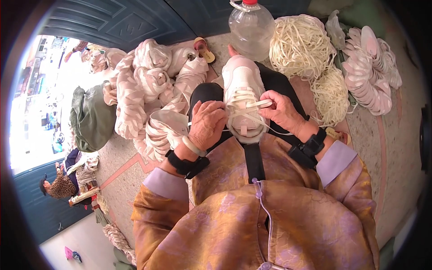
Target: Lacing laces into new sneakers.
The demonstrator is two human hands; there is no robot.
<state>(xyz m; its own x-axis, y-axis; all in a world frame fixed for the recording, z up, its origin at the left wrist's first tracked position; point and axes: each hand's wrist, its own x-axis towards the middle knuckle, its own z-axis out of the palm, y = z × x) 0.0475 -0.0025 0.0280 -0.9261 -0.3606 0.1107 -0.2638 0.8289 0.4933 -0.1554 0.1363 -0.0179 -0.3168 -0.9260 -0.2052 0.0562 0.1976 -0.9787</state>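
Note:
A pale pink and white sneaker (243,78) lies across my lap, toe pointing away from me. A cream shoelace (245,96) crosses its eyelets in several rows, with loose ends toward both sides. My right hand (285,112) is at the sneaker's right edge, thumb and fingers pinched on a loop of the lace. On the left edge is my left hand (208,120), its fingers curled in and closed on the lace beside the eyelets. Its fingertips are partly hidden. Black bands circle both wrists, and the left one also has a pale bangle.
Bundles of pale shoe parts (150,85) are heaped at left, next to a green sack (92,117). A large clear bottle (252,31) stands ahead. Heaped cream laces (301,47) and stacked pink pieces (369,72) lie at right. Another person (63,184) sits far left.

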